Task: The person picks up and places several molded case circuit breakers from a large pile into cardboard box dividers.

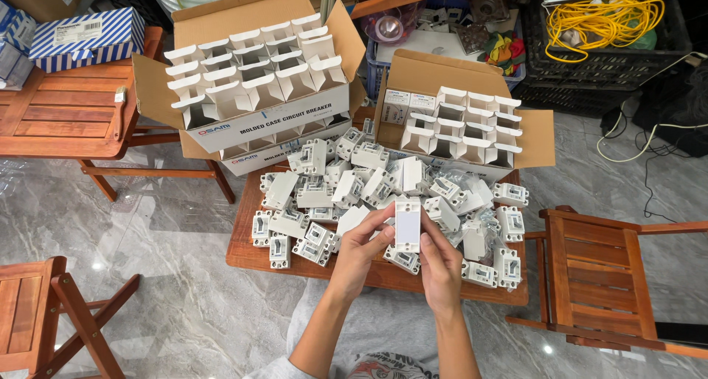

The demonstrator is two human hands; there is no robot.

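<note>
Both my hands hold one white rectangular circuit breaker [408,225] upright above a low wooden table [243,255]. My left hand [359,248] grips its left side and lower edge. My right hand [441,265] grips its right side. The breaker's plain flat face points at me. Under and behind it lies a heap of several white breakers [346,183] spread over the table top.
Two open cardboard boxes [254,121] [535,139] with white inner cartons stand at the table's back. A wooden chair [601,276] is to the right, a wooden stool [44,305] at lower left and a wooden bench [66,113] at upper left. A black crate with yellow cable [601,18] sits at the back right.
</note>
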